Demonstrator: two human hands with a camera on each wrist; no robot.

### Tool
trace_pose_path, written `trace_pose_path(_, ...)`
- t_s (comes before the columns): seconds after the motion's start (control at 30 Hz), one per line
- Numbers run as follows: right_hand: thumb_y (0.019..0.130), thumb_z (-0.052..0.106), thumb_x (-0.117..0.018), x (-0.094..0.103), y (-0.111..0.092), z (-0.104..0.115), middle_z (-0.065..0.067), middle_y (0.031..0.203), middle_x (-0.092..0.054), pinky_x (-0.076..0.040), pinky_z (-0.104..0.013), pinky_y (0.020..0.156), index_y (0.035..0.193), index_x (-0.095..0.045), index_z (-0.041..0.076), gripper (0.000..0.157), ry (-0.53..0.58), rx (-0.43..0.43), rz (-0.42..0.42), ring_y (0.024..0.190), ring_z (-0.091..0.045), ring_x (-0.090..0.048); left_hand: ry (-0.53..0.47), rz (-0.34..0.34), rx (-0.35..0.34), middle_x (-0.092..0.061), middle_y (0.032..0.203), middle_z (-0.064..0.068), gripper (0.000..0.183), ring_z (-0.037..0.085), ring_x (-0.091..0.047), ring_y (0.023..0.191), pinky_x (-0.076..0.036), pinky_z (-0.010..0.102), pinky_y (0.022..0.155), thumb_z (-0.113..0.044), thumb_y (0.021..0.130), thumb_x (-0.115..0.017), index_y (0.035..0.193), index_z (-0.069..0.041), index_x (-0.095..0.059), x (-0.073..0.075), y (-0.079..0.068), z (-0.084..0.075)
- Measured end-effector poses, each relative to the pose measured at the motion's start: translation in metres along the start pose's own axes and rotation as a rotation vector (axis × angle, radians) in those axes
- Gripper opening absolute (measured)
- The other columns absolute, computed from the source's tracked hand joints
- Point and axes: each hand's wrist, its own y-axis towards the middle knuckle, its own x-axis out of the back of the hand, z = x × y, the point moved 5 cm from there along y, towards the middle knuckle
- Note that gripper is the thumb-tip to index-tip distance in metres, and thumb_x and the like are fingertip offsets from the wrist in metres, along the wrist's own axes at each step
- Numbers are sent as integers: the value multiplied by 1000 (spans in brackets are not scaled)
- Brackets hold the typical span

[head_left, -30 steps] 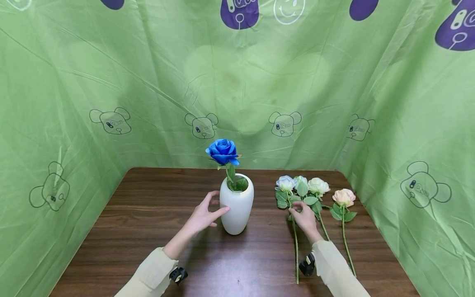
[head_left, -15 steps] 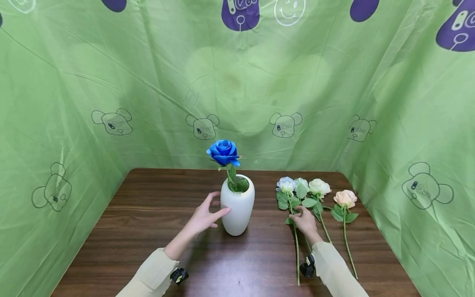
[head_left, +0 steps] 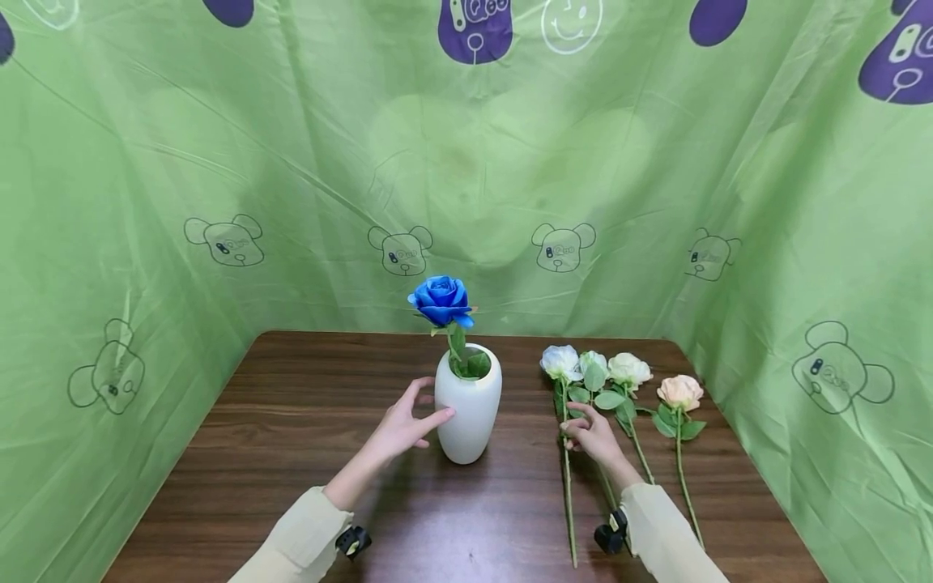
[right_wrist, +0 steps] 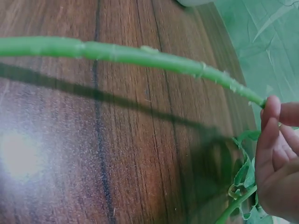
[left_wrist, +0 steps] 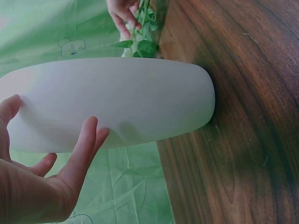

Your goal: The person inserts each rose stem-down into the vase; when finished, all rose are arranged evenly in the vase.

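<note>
A white vase [head_left: 466, 413] stands upright, with a blue rose [head_left: 441, 301] leaning left in its mouth. My left hand [head_left: 399, 425] holds the vase's left side, thumb on the front and fingers spread toward the back; in the left wrist view the fingertips [left_wrist: 89, 122] rest on the smooth wall. To the right, my right hand [head_left: 592, 436] pinches the green stem [right_wrist: 154, 58] of a pale blue-white rose [head_left: 561, 363] below its leaves. In the right wrist view this stem casts a shadow beneath it on the wood.
Beside the held rose lie a pale greenish rose [head_left: 593, 362], a cream rose [head_left: 629, 370] and a peach rose [head_left: 680, 393], stems toward the front. The dark wooden table [head_left: 313, 389] ends against a green printed curtain [head_left: 313, 162] at the back and sides.
My right hand has closed on the pale blue-white rose's stem and shifted it slightly left, away from the other roses. My left hand and the vase stay together in place.
</note>
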Motion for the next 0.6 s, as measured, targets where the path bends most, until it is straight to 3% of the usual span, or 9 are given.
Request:
trace_pose_path(0.13,81,-8,-54,-3,-6,11,-28,90,-57,-47,-27,46,124,-38,-5,46,42,21,34,50,-22,-56,-6,0,3,-46,121,17,68,37,-56,89,-52,35,53,-42,74,-69,129,-23,-35,0,0,0)
trace_pose_path(0.27,82,-5,-56,-5,-8,21,-33,92,-54,-48,-26,46,125,-37,-3,47,63,79,41,51,-22,-58,-5,8,2,-45,121,21,63,36,-56,88,-52,34,53,-33,79,-67,130,-16,-34,0,-12,-20)
trace_pose_path(0.37,83,-4,-56,-7,-9,28,-30,90,-55,-49,-25,45,125,-36,-1,46,72,132,34,50,-20,-58,-19,16,-1,-44,121,25,61,39,-55,89,-52,35,53,-26,80,-66,130,-11,-34,1,-17,-30)
trace_pose_path(0.6,83,0,-58,-13,-14,59,-19,87,-56,-50,-29,48,125,-33,2,49,179,212,45,53,-22,-59,-17,11,-1,-44,122,20,67,36,-56,89,-52,34,51,-39,76,-68,130,-19,-34,0,0,-1)
